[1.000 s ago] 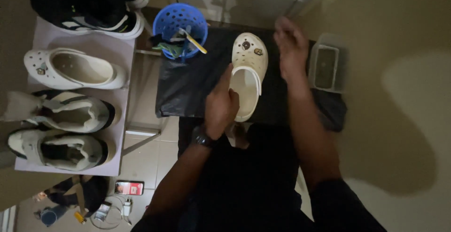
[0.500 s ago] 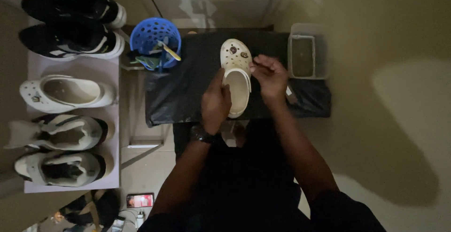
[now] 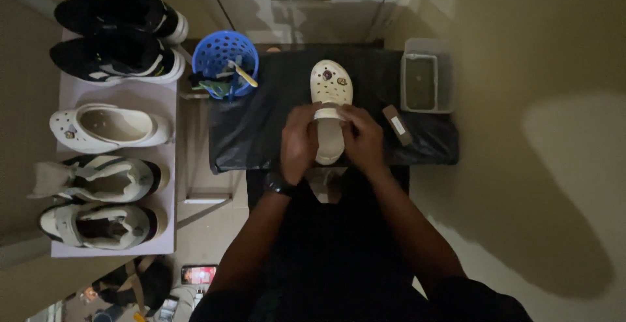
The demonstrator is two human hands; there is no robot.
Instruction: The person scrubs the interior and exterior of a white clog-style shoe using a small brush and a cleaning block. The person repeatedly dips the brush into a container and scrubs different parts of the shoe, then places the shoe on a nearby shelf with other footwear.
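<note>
on the left shelf [image 3: 117, 247] four pairs wait untouched; my left hand [image 3: 298, 141] and right hand [image 3: 362, 141] clamp the cream clog [image 3: 330, 100] lying on the black counter [image 3: 254, 133], cleaning seemingly barely begun, brush [image 3: 396, 125] and tray [image 3: 427, 77] unused

Smooth, matt foam-like clog [image 3: 330, 87] on a glossy, probably plastic black sheet [image 3: 254, 126].
</note>
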